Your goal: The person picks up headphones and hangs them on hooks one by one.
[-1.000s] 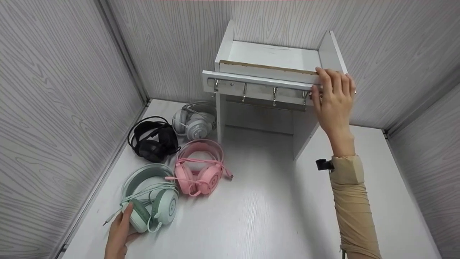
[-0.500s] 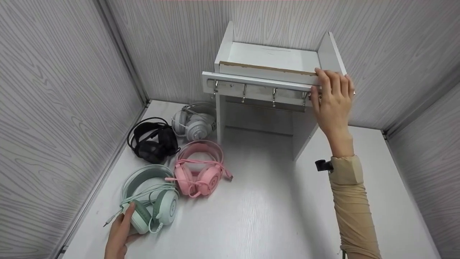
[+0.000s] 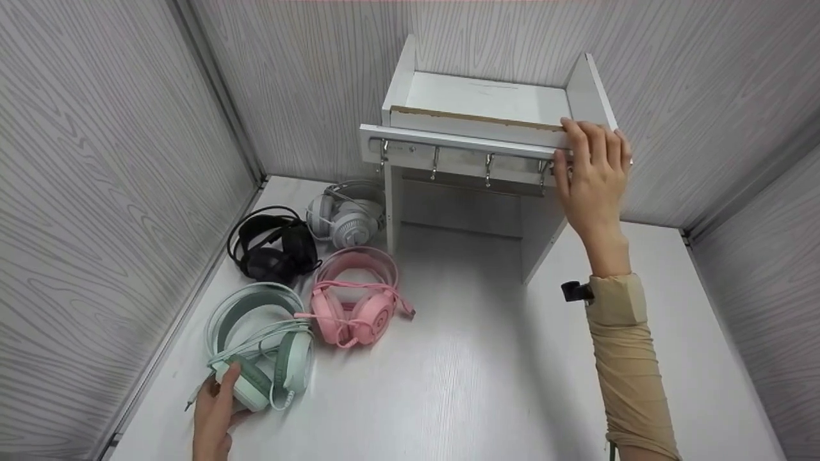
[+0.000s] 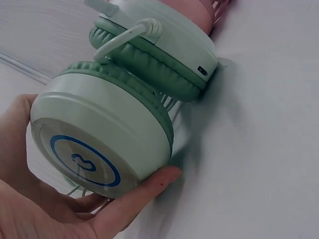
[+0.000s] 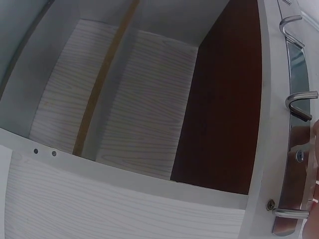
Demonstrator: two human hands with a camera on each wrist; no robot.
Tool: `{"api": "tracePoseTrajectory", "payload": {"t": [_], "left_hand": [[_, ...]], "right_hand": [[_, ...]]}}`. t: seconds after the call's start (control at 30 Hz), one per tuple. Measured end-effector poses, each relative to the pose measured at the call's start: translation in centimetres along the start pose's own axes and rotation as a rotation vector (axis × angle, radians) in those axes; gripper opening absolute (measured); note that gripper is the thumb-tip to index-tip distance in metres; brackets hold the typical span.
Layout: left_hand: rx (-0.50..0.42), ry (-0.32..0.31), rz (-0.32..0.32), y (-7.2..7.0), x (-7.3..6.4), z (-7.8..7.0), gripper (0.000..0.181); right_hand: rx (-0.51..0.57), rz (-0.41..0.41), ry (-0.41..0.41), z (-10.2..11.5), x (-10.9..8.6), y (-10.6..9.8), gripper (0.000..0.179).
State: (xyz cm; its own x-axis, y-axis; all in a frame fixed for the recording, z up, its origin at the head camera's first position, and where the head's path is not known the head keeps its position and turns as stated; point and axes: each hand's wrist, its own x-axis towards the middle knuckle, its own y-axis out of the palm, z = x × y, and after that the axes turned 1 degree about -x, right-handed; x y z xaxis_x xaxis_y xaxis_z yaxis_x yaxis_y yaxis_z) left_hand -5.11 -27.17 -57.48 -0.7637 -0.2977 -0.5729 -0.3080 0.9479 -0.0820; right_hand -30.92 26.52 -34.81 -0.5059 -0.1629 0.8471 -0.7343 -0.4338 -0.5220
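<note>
Mint-green headphones [image 3: 298, 362] lie at the front left of the white table, their cable bundled across the headband. My left hand [image 3: 214, 413] grips the nearer ear cup [image 4: 99, 119], with thumb and fingers around its outer shell. At the far right end of a white shelf unit [image 3: 493, 99], my right hand [image 3: 597, 182] holds the hook rail [image 3: 461, 142], fingers over its top edge and thumb at the front. Several metal hooks [image 5: 299, 102] stick out from the rail, and nothing hangs on them in the head view.
Pink headphones [image 3: 375, 317] lie right beside the mint pair. Behind them are black headphones [image 3: 272, 261] and white headphones [image 3: 353, 225], the white ones close to the shelf's left leg. Grey wood-grain walls [image 3: 115, 192] enclose the table on the left, back and right.
The mint headphones have tilted, with the headband shifting left and slightly up and the far ear cup turning. My left hand has moved slightly right with them. My right hand keeps its place.
</note>
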Motion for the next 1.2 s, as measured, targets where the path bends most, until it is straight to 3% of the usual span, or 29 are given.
{"api": "tracePoseTrajectory", "payload": {"t": [0.27,0.57,0.77,0.93,1.2], "left_hand": [[-0.080,0.066,-0.064,0.1,-0.4,0.7,0.104],[-0.142,0.139,-0.271,0.3,-0.7,0.7,0.097],[-0.191,0.146,-0.351,-0.3,-0.7,0.7,0.097],[-0.204,0.136,-0.375,-0.8,-0.7,0.7,0.095],[-0.243,0.168,-0.359,-0.7,-1.0,0.0,0.092]], "right_hand": [[-0.009,0.019,0.007,0.1,-0.2,0.1,0.041],[-0.021,0.018,0.013,0.0,-0.2,0.1,0.041],[-0.014,0.011,0.012,0.0,-0.2,0.1,0.040],[-0.015,0.004,0.014,0.0,-0.2,0.1,0.040],[-0.023,0.000,0.017,0.1,-0.1,0.2,0.041]]}}
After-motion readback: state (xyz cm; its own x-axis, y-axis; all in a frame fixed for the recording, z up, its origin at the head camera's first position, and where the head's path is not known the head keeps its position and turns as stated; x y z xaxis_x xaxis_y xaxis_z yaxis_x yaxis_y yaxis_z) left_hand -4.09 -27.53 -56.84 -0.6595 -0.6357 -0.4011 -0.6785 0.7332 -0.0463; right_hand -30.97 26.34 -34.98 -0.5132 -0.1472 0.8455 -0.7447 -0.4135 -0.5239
